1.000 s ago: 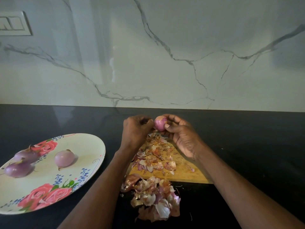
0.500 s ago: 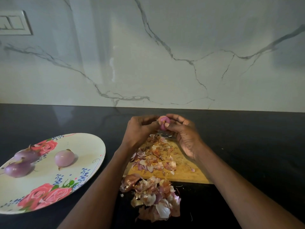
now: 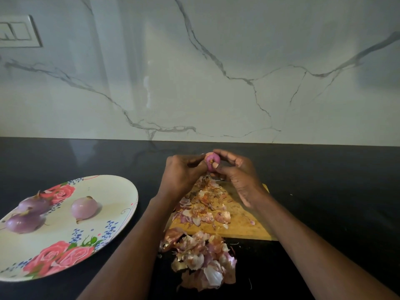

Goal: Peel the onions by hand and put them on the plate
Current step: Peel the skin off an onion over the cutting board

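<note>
Two bare forearms are reaching forward over a glossy black countertop [image 3: 324,180] backed by white, grey-veined marble [image 3: 216,61]. To the left, an oval cream plate [image 3: 121,191] printed with pink roses is carrying three smooth, peeled purple onions [image 3: 84,207], one apart from the other two. A wooden cutting board [image 3: 244,226] is lying under the wrists, strewn with dry, papery skin flakes [image 3: 205,204], and a larger heap of curled peelings [image 3: 201,256] is sitting on the counter at its near edge. The left hand [image 3: 184,174] and right hand [image 3: 240,172] are meeting above the board's far end, fingers curled and clamped together around a small pink-purple onion [image 3: 212,161], which is sitting raised off the board between their fingertips, the right thumb pressing its near side.
</note>
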{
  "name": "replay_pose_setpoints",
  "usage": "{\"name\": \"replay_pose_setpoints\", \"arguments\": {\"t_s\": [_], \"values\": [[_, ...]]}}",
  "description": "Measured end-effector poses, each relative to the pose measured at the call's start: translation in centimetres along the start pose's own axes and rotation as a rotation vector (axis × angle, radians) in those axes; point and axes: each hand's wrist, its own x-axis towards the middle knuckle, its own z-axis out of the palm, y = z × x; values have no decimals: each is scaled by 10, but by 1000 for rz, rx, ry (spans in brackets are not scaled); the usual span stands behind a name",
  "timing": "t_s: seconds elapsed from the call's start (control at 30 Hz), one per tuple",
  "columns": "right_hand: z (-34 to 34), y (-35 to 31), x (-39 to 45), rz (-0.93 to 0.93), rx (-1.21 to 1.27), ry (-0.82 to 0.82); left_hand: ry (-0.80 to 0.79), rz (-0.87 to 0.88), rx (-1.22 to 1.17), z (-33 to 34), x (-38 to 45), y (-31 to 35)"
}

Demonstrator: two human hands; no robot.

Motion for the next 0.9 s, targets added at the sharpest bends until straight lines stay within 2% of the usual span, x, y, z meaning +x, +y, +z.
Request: {"name": "replay_pose_setpoints", "arguments": {"t_s": [0.2,0.37,0.57,0.9], "values": [[1,-2,-2,-22,-29,-5,43,85,110,-1,-1,-5],[0,-4,-3,4,56,3,46,64,104,0,1,-3],[1,-3,-2,-4,29,19,34,53,141,0,1,-5],[-2,-4,-1,73,185,-42,63,1,78,-1,2,-2]]}}
